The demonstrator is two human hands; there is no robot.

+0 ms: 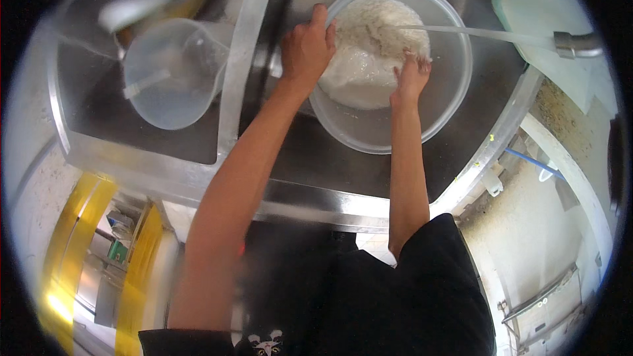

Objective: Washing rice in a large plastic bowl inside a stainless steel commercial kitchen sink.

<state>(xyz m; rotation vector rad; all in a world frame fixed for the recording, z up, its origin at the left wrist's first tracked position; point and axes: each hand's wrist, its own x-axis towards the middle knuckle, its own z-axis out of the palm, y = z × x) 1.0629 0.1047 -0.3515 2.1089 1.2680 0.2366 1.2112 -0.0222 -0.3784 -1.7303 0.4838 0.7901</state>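
Note:
A large round translucent plastic basin (447,113) sits in the steel sink, holding wet white grains (390,12) that look like rice. Cloudy water (353,96) lies over part of the grains. My left hand (309,47) grips the basin's rim on its left side. Inside the basin, my right hand (413,76) touches the grains, its fingers apart and the fingertips partly hidden in them. From the metal tap (576,44) at the right, a water stream (487,33) runs onto the heap.
Left of the steel divider (235,89), a translucent plastic jug (168,101) stands in the other sink bowl (94,109). A pale green sheet (549,24) covers the sink's right edge. Yellow-edged shelving (141,262) is below at the left.

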